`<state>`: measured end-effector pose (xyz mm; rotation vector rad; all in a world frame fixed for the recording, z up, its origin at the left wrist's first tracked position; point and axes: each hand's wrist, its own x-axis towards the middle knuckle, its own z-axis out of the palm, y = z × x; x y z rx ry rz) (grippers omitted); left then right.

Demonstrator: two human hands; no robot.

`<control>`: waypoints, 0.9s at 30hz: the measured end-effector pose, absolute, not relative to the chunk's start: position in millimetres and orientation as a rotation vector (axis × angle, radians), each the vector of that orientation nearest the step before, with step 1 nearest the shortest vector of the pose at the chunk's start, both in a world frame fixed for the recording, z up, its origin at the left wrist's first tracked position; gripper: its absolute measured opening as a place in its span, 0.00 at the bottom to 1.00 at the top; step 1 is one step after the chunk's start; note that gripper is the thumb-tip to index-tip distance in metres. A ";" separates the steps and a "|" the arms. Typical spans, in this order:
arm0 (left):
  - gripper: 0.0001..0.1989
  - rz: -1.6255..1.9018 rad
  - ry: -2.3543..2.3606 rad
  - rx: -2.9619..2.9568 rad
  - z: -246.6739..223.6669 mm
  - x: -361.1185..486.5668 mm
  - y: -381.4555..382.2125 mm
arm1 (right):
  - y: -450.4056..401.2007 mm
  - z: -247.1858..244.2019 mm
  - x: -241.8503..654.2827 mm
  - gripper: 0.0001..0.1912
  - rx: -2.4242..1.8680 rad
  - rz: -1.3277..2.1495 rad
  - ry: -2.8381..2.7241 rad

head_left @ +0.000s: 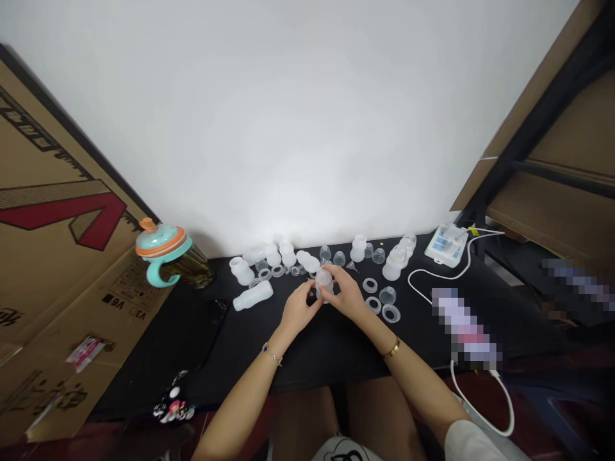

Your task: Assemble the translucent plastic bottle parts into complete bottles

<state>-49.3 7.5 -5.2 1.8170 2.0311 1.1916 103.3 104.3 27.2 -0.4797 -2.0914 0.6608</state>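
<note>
Both hands meet over the black table around one small baby bottle (325,279), white below with a clear cap on top. My left hand (300,306) grips its lower left side, fingers bent around it. My right hand (344,292) is closed on the upper right side of the same bottle. Close to my right hand lie several clear rings (373,305) and a clear dome cap (387,295). Left of my left hand, a white bottle (253,296) lies on its side. The bottle's underside is hidden by my fingers.
Along the wall stand several white bottles (287,253), clear caps (339,258) and assembled bottles (394,262). A teal-lidded jug (166,253) and a cardboard box (62,269) are at left. At right are a white box (446,244), a white cable (423,271) and a blurred-out object (464,328).
</note>
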 end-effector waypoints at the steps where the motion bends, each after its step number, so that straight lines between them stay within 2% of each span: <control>1: 0.19 1.191 2.029 1.816 -6.1 -49.6 7.6 | 104.5 26.6 103.1 0.25 -0.478 0.662 -2.088; 15: 0.18 1.156 2.035 1.795 -3.0 -48.2 6.7 | 107.0 17.0 98.6 0.26 -0.475 0.654 -2.060; 20: 0.25 1.183 2.007 1.748 -2.7 -47.1 6.2 | 104.4 20.1 99.6 0.28 -0.468 0.647 -2.080; 27: 0.31 1.149 2.031 1.709 -0.9 -46.4 6.1 | 101.2 25.2 102.5 0.38 -0.456 0.650 -2.250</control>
